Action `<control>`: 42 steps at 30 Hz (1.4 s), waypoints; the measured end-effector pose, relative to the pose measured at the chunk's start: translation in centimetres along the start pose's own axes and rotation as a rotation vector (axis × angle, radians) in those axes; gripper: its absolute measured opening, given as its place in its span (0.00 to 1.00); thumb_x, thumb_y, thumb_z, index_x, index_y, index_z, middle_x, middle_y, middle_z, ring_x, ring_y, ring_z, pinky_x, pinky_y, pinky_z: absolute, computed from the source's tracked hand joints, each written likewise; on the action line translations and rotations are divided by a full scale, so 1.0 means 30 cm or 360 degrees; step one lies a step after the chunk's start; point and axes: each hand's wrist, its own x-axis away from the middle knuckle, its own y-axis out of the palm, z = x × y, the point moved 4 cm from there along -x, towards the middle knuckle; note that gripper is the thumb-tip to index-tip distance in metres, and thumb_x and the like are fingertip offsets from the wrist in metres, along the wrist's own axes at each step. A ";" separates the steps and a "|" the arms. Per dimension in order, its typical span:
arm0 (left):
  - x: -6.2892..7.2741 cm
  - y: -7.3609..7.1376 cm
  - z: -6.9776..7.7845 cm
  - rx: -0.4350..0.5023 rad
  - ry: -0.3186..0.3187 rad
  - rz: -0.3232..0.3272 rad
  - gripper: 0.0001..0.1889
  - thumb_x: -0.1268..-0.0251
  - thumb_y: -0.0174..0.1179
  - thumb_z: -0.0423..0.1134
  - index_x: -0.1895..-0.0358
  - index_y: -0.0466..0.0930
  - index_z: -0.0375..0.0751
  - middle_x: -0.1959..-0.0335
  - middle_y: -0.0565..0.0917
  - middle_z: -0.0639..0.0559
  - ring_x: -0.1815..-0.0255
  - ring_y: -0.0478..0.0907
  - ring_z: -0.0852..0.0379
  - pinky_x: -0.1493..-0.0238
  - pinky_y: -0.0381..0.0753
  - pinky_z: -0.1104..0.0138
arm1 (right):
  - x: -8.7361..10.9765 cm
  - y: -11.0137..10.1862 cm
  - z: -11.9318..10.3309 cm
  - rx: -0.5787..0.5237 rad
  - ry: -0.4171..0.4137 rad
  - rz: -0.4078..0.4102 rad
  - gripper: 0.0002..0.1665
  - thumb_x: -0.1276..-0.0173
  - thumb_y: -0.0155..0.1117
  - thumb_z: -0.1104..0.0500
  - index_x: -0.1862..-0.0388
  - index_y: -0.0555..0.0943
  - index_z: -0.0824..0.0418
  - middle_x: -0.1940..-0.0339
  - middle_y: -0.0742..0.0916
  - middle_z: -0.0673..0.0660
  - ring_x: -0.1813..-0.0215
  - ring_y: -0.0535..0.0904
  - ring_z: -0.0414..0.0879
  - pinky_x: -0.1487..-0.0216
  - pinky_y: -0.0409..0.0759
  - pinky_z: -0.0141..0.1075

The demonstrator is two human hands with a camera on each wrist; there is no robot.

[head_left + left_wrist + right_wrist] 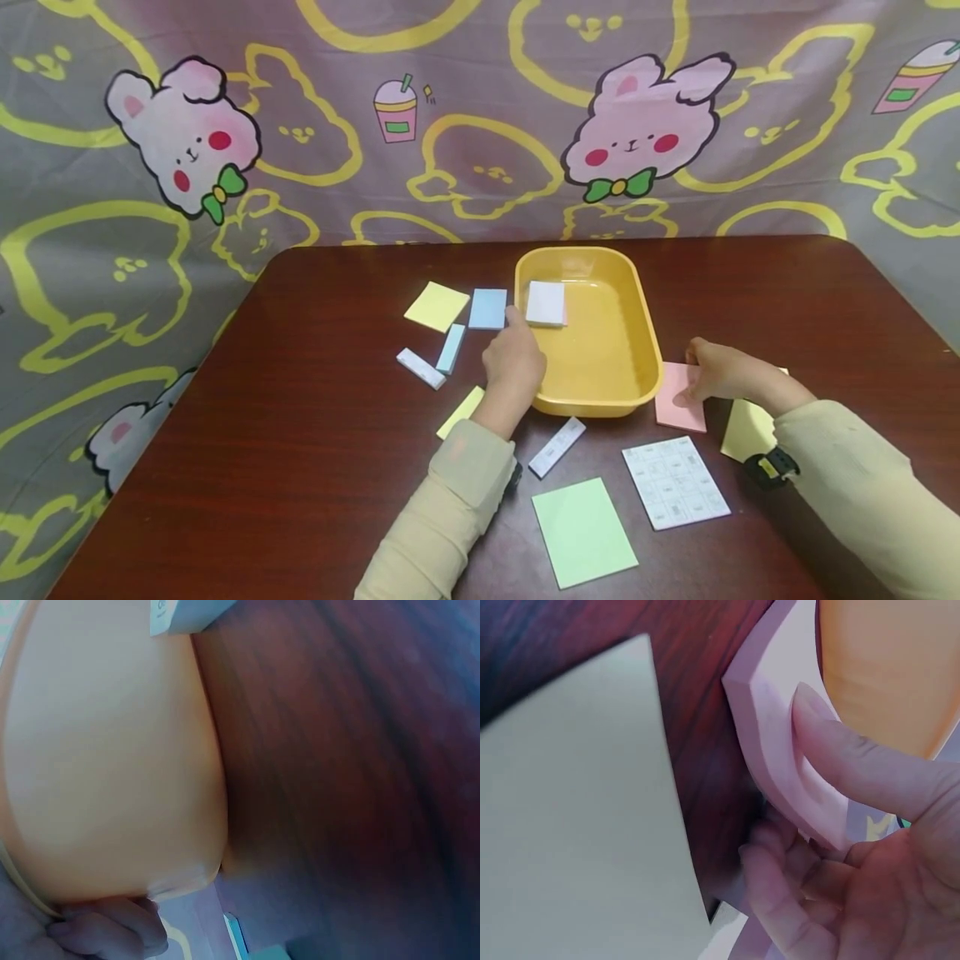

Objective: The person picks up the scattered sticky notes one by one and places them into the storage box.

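My right hand (723, 372) pinches a pink sticky-note pad (672, 408) beside the tray's right front corner. In the right wrist view the thumb (847, 761) lies on top of the pad and the other fingers curl at its edge. My left hand (515, 360) grips the left side of a yellow plastic tray (648, 333), its curled fingers (112, 930) at the tray wall in the left wrist view. Inside the tray, at its left, lies a pale pad (545, 300) with a pink edge showing beneath.
Left of the tray lie a yellow pad (437, 306), a blue pad (488, 309) and narrow strip pads (451, 348). In front are a patterned strip (557, 447), a green pad (585, 533) and a white printed pad (675, 483). Another yellow pad (746, 429) sits under the right forearm.
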 end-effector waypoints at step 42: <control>-0.001 0.001 0.000 0.0000 0.0008 -0.0009 0.25 0.39 0.58 0.35 0.40 0.60 0.37 0.66 0.85 0.40 0.68 0.83 0.46 0.70 0.77 0.58 | 0.073 -0.201 -0.008 -0.0415 0.0101 0.0358 0.30 0.34 0.61 0.49 0.45 0.73 0.72 0.64 0.84 0.58 0.53 0.76 0.57 0.53 0.77 0.50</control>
